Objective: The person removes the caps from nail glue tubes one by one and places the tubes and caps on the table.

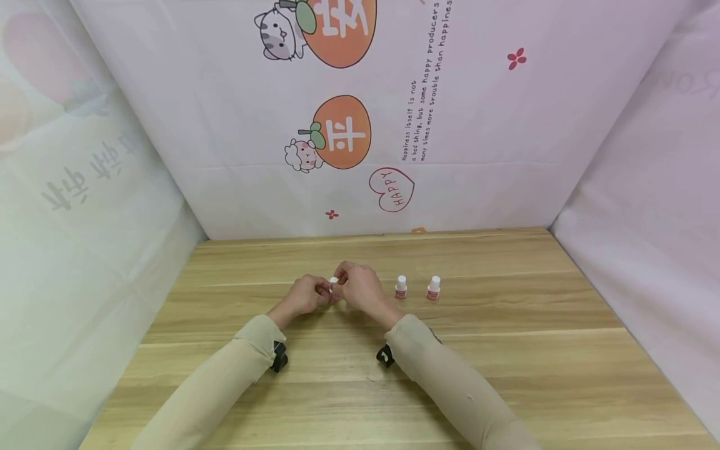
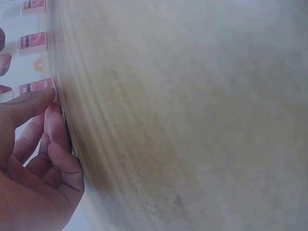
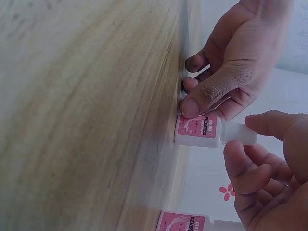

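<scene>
A small white bottle of nail glue [image 3: 198, 131] with a pink label stands upright on the wooden table, partly hidden by the hands in the head view. My left hand [image 1: 306, 294] pinches its body low down between thumb and fingers, close to the tabletop. From the other side my right hand [image 1: 364, 289] holds the white cap [image 3: 241, 134] between thumb and index finger. The cap sits on the bottle's neck. In the left wrist view the bottle's label [image 2: 36, 86] shows beside my left thumb.
Two matching bottles stand upright to the right of my hands, a nearer one [image 1: 400, 287] and a farther one [image 1: 434, 288]. Printed white cloth [image 1: 478, 144] walls the table [image 1: 337, 400] at the back and both sides.
</scene>
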`<state>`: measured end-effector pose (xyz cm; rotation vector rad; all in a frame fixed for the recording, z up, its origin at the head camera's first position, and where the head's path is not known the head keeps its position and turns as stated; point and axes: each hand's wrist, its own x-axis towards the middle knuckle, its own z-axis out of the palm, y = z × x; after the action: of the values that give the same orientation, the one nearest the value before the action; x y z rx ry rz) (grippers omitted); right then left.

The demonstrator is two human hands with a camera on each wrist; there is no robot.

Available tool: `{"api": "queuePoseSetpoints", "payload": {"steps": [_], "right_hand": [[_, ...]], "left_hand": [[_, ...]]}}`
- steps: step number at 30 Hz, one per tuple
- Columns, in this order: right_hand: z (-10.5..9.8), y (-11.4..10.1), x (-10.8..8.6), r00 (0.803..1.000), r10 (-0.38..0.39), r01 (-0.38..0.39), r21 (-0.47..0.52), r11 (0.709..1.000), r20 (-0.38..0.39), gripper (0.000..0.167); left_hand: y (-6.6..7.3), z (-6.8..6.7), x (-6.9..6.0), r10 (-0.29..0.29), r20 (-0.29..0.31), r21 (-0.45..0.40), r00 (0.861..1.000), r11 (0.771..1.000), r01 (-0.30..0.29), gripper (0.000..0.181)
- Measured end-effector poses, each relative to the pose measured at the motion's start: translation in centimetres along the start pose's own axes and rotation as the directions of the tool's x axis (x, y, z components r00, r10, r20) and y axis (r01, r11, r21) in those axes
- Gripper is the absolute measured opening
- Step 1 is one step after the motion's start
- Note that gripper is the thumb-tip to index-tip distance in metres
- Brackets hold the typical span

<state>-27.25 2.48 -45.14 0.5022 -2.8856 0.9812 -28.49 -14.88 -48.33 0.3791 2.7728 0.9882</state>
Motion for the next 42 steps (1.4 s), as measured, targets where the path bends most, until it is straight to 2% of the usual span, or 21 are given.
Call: {"api": "queuePoseSetpoints", "payload": {"steps": [6,15,29,37,42], "right_hand": [[-0.01,0.07,0.0,1.0,0.002,-0.002,0.005,1.0,0.015,0.012],[0.16,0.16,0.11,0.999,-0.031,0.03,-0.047,0.998,-0.019,0.011],[0.09,0.2,0.06,1.0,-0.015,0.015,-0.005,1.0,-0.007,0.012],[0.14,0.33,0.1,1.0,-0.013,0.013,-0.001,1.0,-0.006,0.014],[0.06,0.26,0.08,1.0,-0.022,0.022,-0.009,1.0,-0.002,0.012]], "left_hand": [[-0.12,0.13,0.12,0.0,-0.004,0.006,1.0,1.0,0.0,0.022],[0.1,0.1,-0.06,-0.019,-0.008,0.011,1.0,1.0,0.019,0.021],[0.02,0.1,0.02,-0.03,-0.002,-0.012,1.0,0.999,0.03,0.022],[0.07,0.07,0.05,-0.001,-0.017,0.006,1.0,1.0,0.001,0.02],[0.14,-0.03,0.0,-0.02,-0.012,0.002,1.0,1.0,0.02,0.022]]}}
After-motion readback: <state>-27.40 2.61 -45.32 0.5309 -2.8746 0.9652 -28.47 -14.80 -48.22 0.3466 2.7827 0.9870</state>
